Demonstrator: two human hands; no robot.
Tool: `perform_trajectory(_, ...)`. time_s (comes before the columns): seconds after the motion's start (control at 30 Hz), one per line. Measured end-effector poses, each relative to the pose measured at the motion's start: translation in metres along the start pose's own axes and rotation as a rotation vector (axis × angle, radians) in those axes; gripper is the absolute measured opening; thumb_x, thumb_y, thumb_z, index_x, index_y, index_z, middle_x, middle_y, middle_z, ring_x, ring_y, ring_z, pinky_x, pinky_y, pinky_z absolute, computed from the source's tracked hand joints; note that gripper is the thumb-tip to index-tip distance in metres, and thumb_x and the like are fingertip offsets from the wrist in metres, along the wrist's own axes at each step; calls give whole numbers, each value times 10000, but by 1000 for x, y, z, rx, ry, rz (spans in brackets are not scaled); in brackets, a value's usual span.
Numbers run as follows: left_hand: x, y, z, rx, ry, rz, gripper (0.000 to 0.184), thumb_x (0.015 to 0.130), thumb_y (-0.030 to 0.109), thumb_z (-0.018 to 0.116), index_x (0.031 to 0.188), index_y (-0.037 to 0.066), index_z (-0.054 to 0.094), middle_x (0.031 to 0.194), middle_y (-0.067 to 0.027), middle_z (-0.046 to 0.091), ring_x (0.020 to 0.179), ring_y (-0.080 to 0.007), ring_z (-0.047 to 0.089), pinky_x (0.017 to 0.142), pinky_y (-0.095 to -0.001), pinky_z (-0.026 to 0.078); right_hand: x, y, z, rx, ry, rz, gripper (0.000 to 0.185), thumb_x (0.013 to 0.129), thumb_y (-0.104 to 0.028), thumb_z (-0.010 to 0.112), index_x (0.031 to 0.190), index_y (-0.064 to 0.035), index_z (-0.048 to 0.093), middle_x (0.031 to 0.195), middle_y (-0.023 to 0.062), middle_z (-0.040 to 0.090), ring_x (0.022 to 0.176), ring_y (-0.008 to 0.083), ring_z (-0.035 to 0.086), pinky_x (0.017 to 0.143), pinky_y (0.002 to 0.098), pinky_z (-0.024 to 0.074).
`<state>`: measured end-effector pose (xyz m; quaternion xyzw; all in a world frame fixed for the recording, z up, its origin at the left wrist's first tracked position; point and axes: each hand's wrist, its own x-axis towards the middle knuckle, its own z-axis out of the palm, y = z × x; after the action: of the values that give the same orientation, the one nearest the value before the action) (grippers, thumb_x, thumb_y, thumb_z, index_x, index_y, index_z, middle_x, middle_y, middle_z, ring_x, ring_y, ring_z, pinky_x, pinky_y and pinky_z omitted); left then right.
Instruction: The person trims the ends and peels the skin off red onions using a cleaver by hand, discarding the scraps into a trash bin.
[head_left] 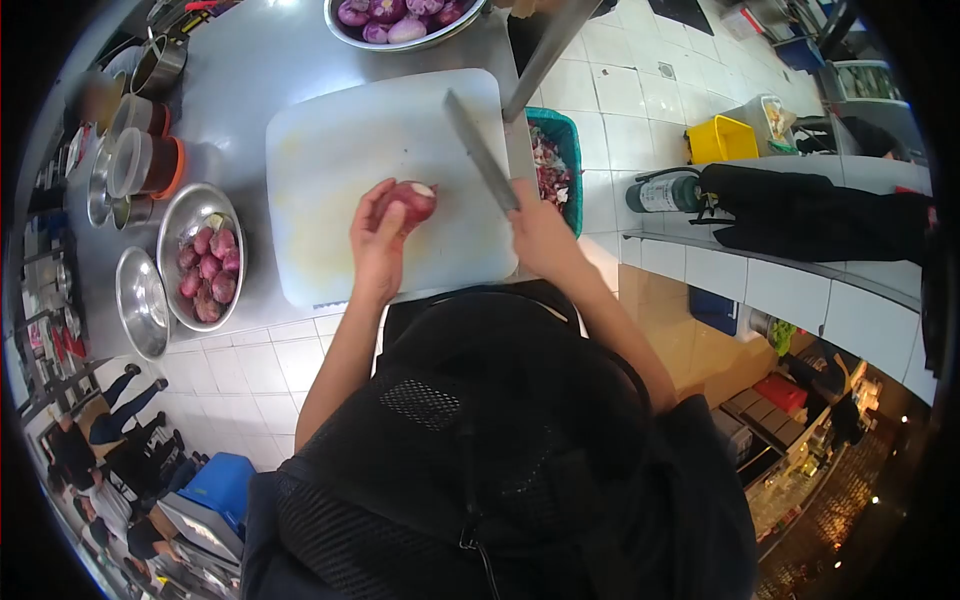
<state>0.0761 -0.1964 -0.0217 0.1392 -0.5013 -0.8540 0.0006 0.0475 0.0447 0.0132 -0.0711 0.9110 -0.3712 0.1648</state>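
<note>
My left hand [376, 250] is closed around a red onion [408, 206] above the middle of the white cutting board [320, 130]. A pale cut face shows at the onion's upper right end. In my right hand [541, 232] is a knife [478, 148], its blade slanting up and left over the board's right side, apart from the onion. To the left of the board, a steel bowl [172, 215] holds several unpeeled red onions [210, 268]. Another steel bowl [345, 35] at the board's far side holds several peeled purple onions [408, 28].
A green bin [571, 150] with onion scraps stands beside the table's right edge, near a metal post [545, 60]. Left of the board are a smaller steel bowl [142, 300] and lidded containers [140, 160]. A yellow bucket [722, 140] stands on the floor; several people are at far left.
</note>
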Motion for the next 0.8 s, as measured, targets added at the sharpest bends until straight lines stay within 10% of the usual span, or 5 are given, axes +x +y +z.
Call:
perform_trajectory(0.33,-33,15,11,-305,-67,-242,458,994,200,524,1414,33,448,1329,-178,590,1162,-333,642,846,-336,572,-35,48,-72,-201,103,-59,365,987,-100,516,1344,-37,469,820,311,640,825,540,601,719,564,467)
perform_trajectory(0.57,-33,-6,61,-195,-124,-281,491,981,175,558,1438,46,433,1351,-168,559,1191,-363,623,930,-358,561,-62,66,-63,202,55,22,374,967,-59,525,1332,10,478,982,371,628,1006,582,570,842,561,462)
perform_trajectory(0.63,-33,-6,70,-181,-101,-253,496,990,168,551,1454,49,422,1347,-160,556,1192,-364,624,939,-360,559,-64,73,-57,221,15,-41,365,977,-78,530,1323,29,483,981,308,638,875,415,649,785,449,494)
perform_trajectory(0.8,-29,-6,93,-153,-99,-269,508,1011,144,543,1490,57,399,1352,-145,565,1189,-355,633,950,-356,553,-65,86,-63,306,-26,58,351,975,-79,535,1312,11,495,1003,296,644,909,396,660,798,440,495)
